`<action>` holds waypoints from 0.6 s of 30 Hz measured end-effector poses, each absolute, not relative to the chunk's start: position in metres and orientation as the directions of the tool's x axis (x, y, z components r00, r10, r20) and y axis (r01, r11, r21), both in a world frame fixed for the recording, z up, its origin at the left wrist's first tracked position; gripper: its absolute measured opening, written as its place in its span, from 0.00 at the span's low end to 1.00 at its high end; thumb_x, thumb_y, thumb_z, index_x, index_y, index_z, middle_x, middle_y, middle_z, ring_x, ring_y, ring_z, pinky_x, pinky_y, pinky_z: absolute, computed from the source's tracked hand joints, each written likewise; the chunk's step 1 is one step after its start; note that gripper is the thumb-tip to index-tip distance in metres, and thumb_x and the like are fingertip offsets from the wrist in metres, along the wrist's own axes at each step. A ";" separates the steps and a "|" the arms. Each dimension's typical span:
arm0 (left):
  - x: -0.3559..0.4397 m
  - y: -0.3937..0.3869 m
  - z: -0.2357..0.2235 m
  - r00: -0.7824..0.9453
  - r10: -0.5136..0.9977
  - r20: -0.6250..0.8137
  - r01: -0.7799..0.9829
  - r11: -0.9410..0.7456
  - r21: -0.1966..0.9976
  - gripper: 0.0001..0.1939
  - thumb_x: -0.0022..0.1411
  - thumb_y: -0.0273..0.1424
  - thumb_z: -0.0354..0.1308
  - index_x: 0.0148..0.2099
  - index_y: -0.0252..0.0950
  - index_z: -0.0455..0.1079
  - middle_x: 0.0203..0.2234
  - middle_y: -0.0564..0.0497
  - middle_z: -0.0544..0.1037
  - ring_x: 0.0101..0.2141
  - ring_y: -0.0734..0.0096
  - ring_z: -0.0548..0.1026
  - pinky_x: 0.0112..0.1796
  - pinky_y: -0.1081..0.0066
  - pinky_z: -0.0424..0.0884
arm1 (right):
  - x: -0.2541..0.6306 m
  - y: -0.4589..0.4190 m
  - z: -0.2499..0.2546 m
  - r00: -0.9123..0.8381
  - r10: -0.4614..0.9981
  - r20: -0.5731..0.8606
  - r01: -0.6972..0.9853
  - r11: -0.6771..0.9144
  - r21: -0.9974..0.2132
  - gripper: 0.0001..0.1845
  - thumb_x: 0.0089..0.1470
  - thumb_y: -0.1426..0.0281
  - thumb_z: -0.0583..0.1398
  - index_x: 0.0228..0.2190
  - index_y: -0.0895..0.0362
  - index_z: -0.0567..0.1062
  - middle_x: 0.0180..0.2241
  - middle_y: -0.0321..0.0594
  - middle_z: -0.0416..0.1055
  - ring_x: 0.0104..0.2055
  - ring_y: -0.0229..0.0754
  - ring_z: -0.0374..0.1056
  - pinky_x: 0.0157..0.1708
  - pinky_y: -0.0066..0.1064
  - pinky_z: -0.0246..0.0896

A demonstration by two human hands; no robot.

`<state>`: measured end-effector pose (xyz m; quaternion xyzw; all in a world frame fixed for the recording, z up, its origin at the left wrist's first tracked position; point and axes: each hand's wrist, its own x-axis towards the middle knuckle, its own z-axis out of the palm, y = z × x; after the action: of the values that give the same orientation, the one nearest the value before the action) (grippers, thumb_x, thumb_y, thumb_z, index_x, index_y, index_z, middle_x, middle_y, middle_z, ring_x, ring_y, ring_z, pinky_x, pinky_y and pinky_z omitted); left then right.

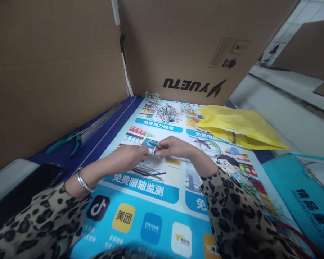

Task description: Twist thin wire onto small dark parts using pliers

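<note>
From my remote feed I have both hands over the middle of the poster [140, 201], almost meeting. The right hand [175, 146] grasps a slim dark tool [158, 145], thumb and fingers closed around it, its tip pointing toward the left hand [132, 156]. So the tool sits in the gap between the two hands. The left hand's fingers are bunched, thumb near forefinger, close to that tip; I cannot tell whether they pinch something thin.

Just below the hands I see loose dark strips [151, 171] lying across the poster. Right of the right hand lies a pale coil [217, 144], with purple strands [204, 142] against it. Beyond the hands I find a tangled clump [167, 112] of thin pieces, and to its right a yellow bag [240, 126] lying on the poster.

On my left, on the dark blue surface [108, 131], are teal-handled pliers [77, 144] beside a bundle of thin wires [98, 125]. Over on the right edge I see a teal bag [299, 194], near some red cords [288, 228]. Cardboard [56, 72] stands upright behind everything, its "YUETU" lettering upside down. A silver bangle [83, 181] circles the left wrist.
</note>
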<state>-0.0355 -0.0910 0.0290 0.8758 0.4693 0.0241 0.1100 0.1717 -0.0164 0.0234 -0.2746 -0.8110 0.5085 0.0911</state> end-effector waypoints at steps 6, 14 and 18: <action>-0.033 -0.090 0.026 0.539 0.841 -0.053 0.829 -0.519 0.206 0.11 0.63 0.34 0.41 0.37 0.37 0.63 0.29 0.50 0.73 0.30 0.67 0.70 0.28 0.72 0.58 | 0.172 -0.017 0.016 -0.884 0.436 -0.170 0.327 0.316 -0.890 0.14 0.42 0.62 0.61 0.27 0.61 0.73 0.21 0.31 0.64 0.25 0.31 0.56 0.27 0.23 0.51; -0.034 -0.092 0.029 0.521 0.851 -0.064 0.820 -0.479 0.312 0.08 0.61 0.34 0.44 0.37 0.38 0.63 0.28 0.52 0.73 0.29 0.69 0.70 0.30 0.74 0.59 | 0.197 -0.002 0.031 -0.884 0.378 -0.276 0.431 0.432 -0.792 0.11 0.43 0.64 0.60 0.27 0.60 0.73 0.22 0.31 0.64 0.25 0.32 0.57 0.26 0.23 0.51; -0.034 -0.094 0.026 0.542 0.835 -0.098 0.807 -0.484 0.337 0.08 0.60 0.34 0.46 0.38 0.38 0.64 0.26 0.52 0.73 0.28 0.70 0.70 0.28 0.74 0.58 | 0.229 0.013 0.040 -0.825 0.479 -0.300 0.524 0.447 -0.725 0.11 0.43 0.64 0.60 0.28 0.59 0.73 0.25 0.34 0.67 0.28 0.33 0.59 0.29 0.25 0.53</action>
<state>-0.0338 -0.0944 0.0263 0.8606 0.4770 0.0396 0.1741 0.2293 0.0130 0.0396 -0.2947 -0.8502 0.4354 -0.0257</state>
